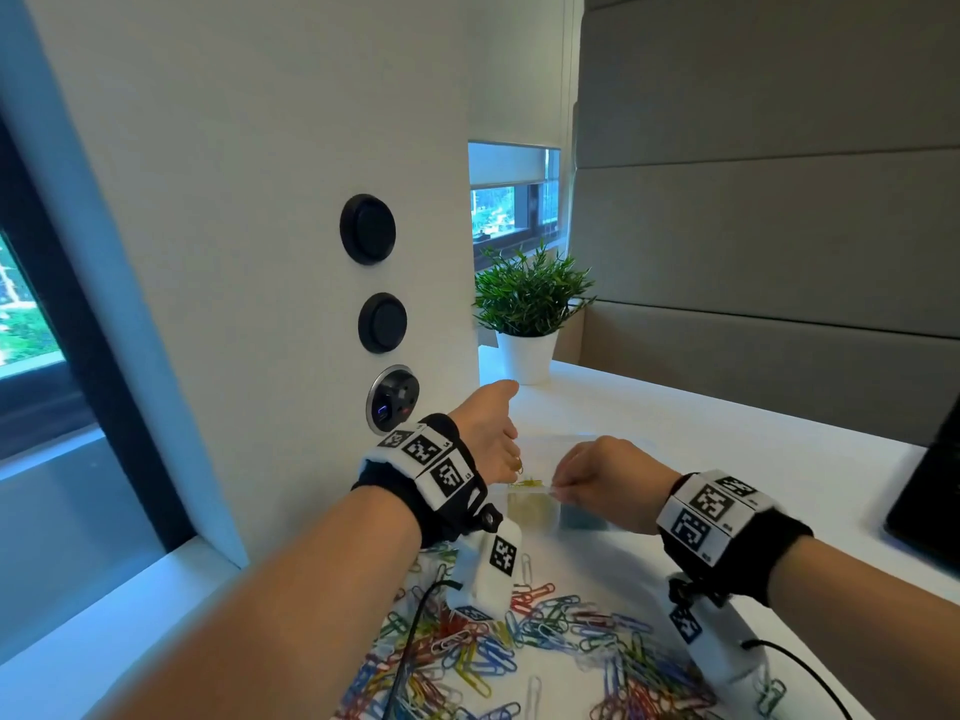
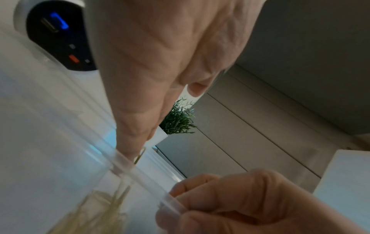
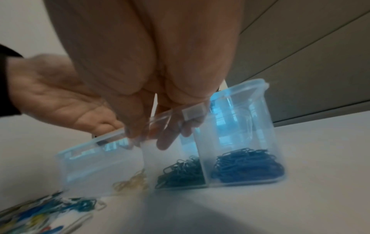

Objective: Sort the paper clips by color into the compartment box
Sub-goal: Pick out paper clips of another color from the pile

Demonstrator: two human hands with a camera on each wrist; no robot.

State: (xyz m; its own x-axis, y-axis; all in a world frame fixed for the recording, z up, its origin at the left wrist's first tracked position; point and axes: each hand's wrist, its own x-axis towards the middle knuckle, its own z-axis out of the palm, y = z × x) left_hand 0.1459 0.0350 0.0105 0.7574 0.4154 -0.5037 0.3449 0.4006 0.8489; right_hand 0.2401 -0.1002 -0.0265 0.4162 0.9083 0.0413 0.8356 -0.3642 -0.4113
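A clear compartment box [image 1: 535,511] stands on the white table behind a loose pile of mixed-colour paper clips [image 1: 519,646]. In the right wrist view its compartments [image 3: 96,166] hold yellow clips [image 3: 130,183], teal clips [image 3: 180,174] and blue clips [image 3: 246,166]. My left hand [image 1: 511,467] reaches over the box's left end. A yellow paper clip [image 2: 140,156] is pinched at its fingertips [image 2: 130,148], just above the yellow compartment. My right hand [image 1: 558,491] is curled over the box's near rim [image 3: 190,112] and grips it. The box's far compartments are hidden behind my hands.
A potted plant [image 1: 527,304] stands at the back of the table. The white pillar on the left carries round sockets [image 1: 392,400], close to my left hand. A dark screen edge [image 1: 930,511] is at the right. Black cables [image 1: 415,631] cross the clip pile.
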